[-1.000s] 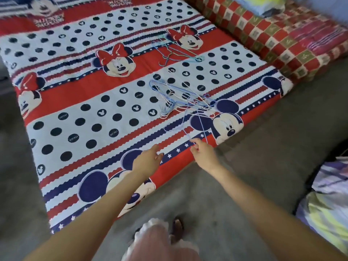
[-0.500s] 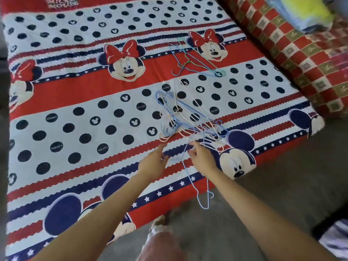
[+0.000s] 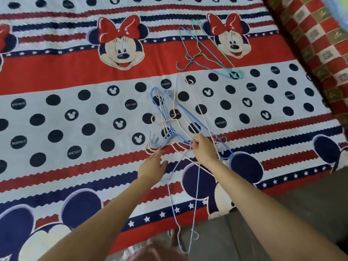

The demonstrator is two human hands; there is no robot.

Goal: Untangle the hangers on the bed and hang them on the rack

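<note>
The bedsheet [image 3: 56, 76] under my arms is red, white and navy, printed with cartoon mouse faces and black dots; several dots carry the word "MICKEY" in small white letters, readable on the dots left of and among the wires.

My left hand [image 3: 152, 169] lies over the sheet near its front edge, fingers straight and loosely spread, the fingertips touching the hook ends at the near-left corner of the tangle of hangers [image 3: 169, 125]. That tangle of blue, white and pale pink wire hangers lies on the dotted white band in the middle of the bed, its long axis running from far left to near right, with the bunched hooks pointing toward me and to the left.

My right hand [image 3: 204, 149] has its fingers curled round several wires at the near side of the tangle. From it one blue hanger [image 3: 195, 194] hangs down past the edge of the bed, long axis nearly vertical, its lower end over the grey floor [image 3: 282, 213].

Farther back and to the right, a smaller pair of blue and green hangers [image 3: 203, 51] lies apart on the red band beside a bow-wearing mouse face. A red checkered blanket [image 3: 320, 44] borders the bed's right side.
</note>
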